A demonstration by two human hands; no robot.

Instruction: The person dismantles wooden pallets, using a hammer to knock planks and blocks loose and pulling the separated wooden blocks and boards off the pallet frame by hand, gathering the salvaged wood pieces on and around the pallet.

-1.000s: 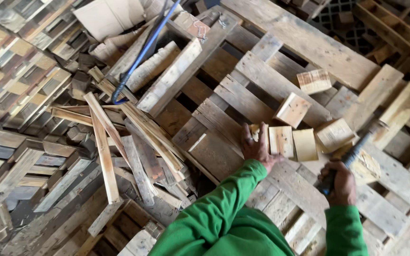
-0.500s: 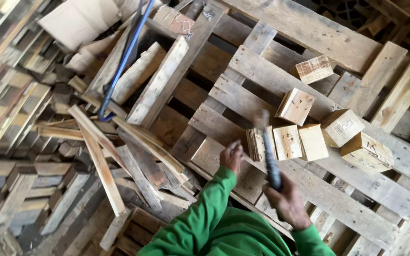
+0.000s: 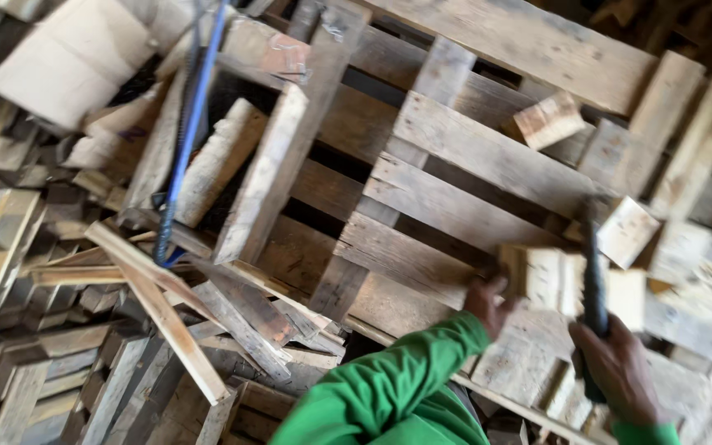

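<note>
1. Your right hand [image 3: 620, 371] is nearest the camera, its fingers wrapped tight round the handle of a dark tool [image 3: 595, 284]. The tool stands nearly upright, head up, over the blocks. Blur hides the head, so you cannot tell what kind it is.
2. Your left hand [image 3: 488, 303], in a green sleeve [image 3: 389, 387], sits just left of those fingers. It presses against the side of a pale wooden block [image 3: 541, 276], likely to steady it. Whether its fingers curl round the block or lie flat is hard to make out.
3. That block rests on the slats of a pallet [image 3: 455, 177], touching a few more blocks just right of the tool. All of them are smeared by motion.
4. Beyond your fingers one more small block [image 3: 547, 119] lies alone on a slat.
5. Far to the left, split boards [image 3: 166, 313] lie in a loose heap, and a blue rod [image 3: 193, 124] leans across them. Its top end is cut off by the frame.
</note>
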